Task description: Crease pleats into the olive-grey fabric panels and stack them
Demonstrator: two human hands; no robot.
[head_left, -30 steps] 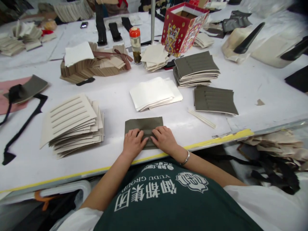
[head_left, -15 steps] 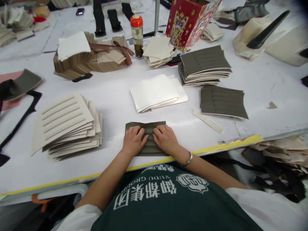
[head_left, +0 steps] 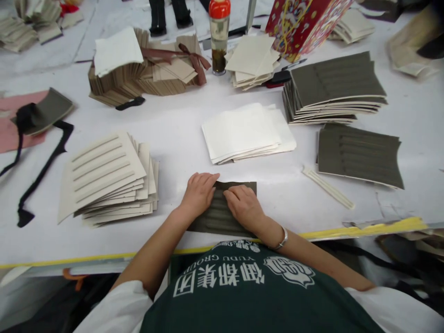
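A bottle [head_left: 219,39] stands near a red bag [head_left: 307,23].

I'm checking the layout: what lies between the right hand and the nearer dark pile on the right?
In the head view, a slim pale strip lies there, closer to the dark pile than to the right hand.

Left hand [head_left: 200,194]: mine, palm down, fingers bent.
Right hand [head_left: 245,206]: mine, palm down, fingers curled.
Forearms [head_left: 152,249]: bare, angled inward.
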